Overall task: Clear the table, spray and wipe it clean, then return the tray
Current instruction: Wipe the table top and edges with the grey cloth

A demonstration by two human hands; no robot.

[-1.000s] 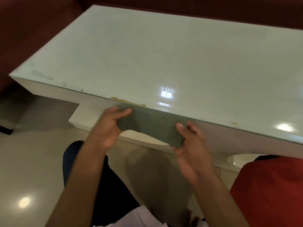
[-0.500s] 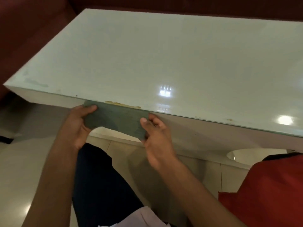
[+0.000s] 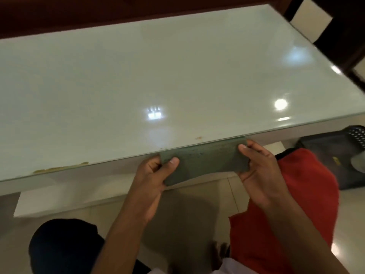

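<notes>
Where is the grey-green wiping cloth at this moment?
In the head view, the grey-green wiping cloth is stretched between the left hand and right hand, against the near edge of the glossy white table, right of centre.

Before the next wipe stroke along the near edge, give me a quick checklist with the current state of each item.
1. Left hand grips the cloth: ok.
2. Right hand grips its other end: ok.
3. Cloth stretched between both hands against the near edge of the table: ok.
4. Yellowish smear at the near edge, left of the hands, removed: not ok.
5. Small orange spot near the edge removed: not ok.
6. Tabletop sprayed: cannot tell.
</notes>
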